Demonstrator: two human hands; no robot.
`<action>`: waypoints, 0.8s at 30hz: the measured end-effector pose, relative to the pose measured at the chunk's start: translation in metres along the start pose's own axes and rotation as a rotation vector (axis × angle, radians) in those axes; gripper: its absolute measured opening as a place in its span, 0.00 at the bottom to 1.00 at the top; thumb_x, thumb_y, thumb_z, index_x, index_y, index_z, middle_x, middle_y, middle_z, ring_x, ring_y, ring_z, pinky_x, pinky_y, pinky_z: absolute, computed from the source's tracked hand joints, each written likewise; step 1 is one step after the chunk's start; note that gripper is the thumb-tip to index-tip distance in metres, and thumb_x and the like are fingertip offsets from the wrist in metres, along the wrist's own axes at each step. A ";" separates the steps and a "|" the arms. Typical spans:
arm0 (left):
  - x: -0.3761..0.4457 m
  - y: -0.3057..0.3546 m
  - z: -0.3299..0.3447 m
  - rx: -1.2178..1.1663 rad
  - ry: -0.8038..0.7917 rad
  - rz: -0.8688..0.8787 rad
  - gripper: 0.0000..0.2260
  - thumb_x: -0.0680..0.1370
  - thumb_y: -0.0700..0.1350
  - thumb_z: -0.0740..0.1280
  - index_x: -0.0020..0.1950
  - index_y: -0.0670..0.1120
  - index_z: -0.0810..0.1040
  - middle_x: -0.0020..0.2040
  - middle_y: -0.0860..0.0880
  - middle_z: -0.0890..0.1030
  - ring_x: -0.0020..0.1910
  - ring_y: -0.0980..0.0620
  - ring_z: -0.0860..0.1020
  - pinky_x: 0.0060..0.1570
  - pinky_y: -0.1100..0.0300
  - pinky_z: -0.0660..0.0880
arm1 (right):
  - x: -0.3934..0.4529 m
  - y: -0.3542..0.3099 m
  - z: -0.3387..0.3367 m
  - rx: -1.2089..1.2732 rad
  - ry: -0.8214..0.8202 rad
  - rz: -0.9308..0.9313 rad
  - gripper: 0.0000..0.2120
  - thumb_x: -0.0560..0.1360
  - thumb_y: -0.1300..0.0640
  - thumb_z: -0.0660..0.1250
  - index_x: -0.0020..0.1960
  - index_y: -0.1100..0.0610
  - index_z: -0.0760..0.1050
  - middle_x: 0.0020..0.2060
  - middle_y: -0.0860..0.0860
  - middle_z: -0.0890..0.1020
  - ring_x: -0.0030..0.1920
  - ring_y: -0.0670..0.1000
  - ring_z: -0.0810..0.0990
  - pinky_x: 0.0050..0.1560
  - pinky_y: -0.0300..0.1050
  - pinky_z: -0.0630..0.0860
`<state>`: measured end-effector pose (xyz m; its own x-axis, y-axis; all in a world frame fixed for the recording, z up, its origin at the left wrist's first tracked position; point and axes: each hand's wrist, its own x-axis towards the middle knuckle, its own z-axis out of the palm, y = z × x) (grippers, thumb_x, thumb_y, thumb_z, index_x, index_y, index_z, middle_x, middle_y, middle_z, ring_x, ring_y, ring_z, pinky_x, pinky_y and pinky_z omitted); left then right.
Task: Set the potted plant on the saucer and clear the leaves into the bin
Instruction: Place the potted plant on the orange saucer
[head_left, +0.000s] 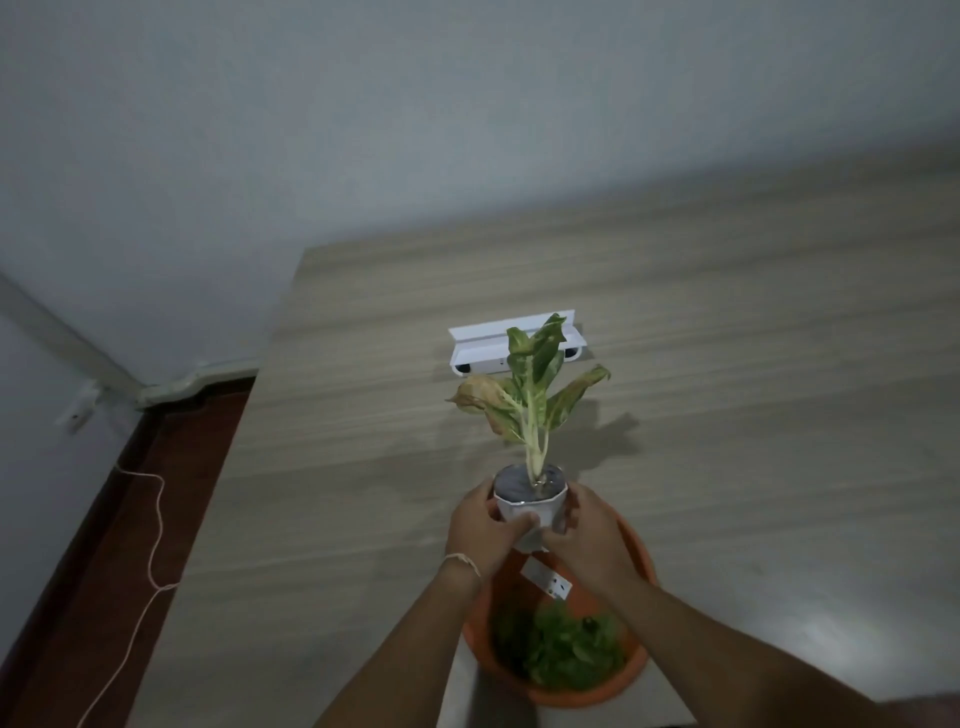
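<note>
A small white pot (527, 506) with a green and yellowing plant (530, 387) is held upright between both hands. My left hand (480, 532) grips its left side and my right hand (589, 530) grips its right side. The pot sits over the far part of a round orange saucer (636, 545) near the table's front edge. A pile of loose green leaves (563, 647) lies in the near part of the saucer, beside a white label (545, 577). The pot's base is hidden by my fingers, so I cannot tell whether it touches the saucer. No bin is in view.
A white bracket-like object (488, 345) lies on the wooden table (753, 415) behind the plant. The table's left edge drops to a dark red floor (119, 519) with a thin white cord (150, 540). A grey wall stands behind.
</note>
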<state>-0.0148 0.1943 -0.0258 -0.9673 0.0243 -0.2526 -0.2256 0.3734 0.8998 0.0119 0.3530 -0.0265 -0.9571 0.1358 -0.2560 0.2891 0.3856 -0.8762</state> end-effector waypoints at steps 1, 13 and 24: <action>0.000 0.002 0.007 0.016 -0.003 0.005 0.22 0.66 0.42 0.78 0.60 0.51 0.79 0.52 0.54 0.85 0.48 0.64 0.82 0.43 0.70 0.78 | -0.001 0.001 -0.005 -0.015 0.018 0.002 0.20 0.63 0.47 0.76 0.52 0.48 0.74 0.44 0.46 0.82 0.44 0.46 0.82 0.39 0.37 0.76; -0.006 -0.012 0.038 0.124 0.026 0.024 0.24 0.61 0.56 0.77 0.53 0.70 0.75 0.51 0.61 0.84 0.50 0.62 0.82 0.53 0.52 0.81 | 0.000 0.013 -0.033 -0.323 -0.053 -0.068 0.20 0.72 0.45 0.69 0.61 0.52 0.72 0.54 0.50 0.78 0.52 0.48 0.77 0.43 0.35 0.64; -0.010 -0.010 0.031 0.174 0.063 0.012 0.20 0.65 0.51 0.77 0.50 0.69 0.76 0.46 0.63 0.83 0.47 0.67 0.80 0.51 0.61 0.80 | 0.011 0.018 -0.012 -0.324 -0.130 -0.064 0.15 0.76 0.54 0.66 0.60 0.59 0.73 0.56 0.56 0.79 0.56 0.55 0.77 0.58 0.48 0.73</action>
<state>0.0011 0.2192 -0.0436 -0.9764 -0.0264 -0.2143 -0.1956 0.5286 0.8261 0.0065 0.3724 -0.0405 -0.9620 -0.0067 -0.2728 0.2001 0.6622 -0.7221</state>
